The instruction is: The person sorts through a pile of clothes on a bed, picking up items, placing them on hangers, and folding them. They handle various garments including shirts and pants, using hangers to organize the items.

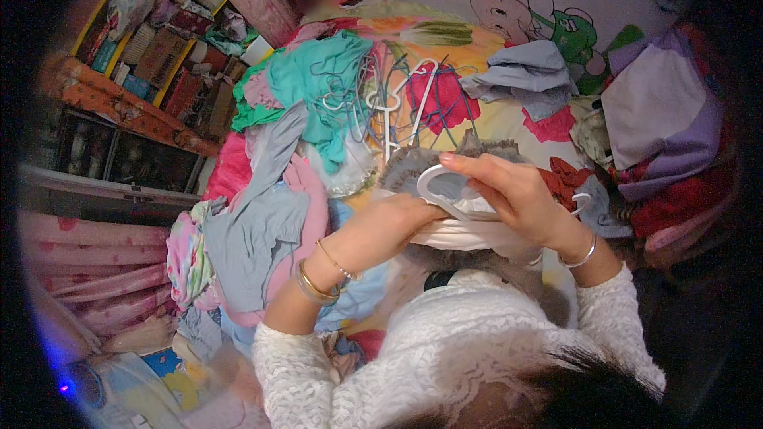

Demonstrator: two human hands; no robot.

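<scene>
In front of my chest, both hands are at a white hanger (430, 183) and a pale garment (465, 232) that has grey ruffled edging (485, 148). My right hand (517, 199) is closed at the hanger, with its thumb and fingers around the base of the hook. My left hand (385, 226) has its fingers closed on the garment's pale cloth just left of the hook; its fingertips are partly hidden. Beyond them, a tangle of wire and white plastic hangers (389, 99) lies on the flowered bedding (499, 129).
Heaped clothes lie to the left, among them a grey garment (258, 234) and a teal one (318, 71). Folded grey-blue cloth (524, 71) sits far right, near a purple and white garment (664, 111). A crowded shelf (163, 56) stands at far left, above pink curtain fabric (95, 258).
</scene>
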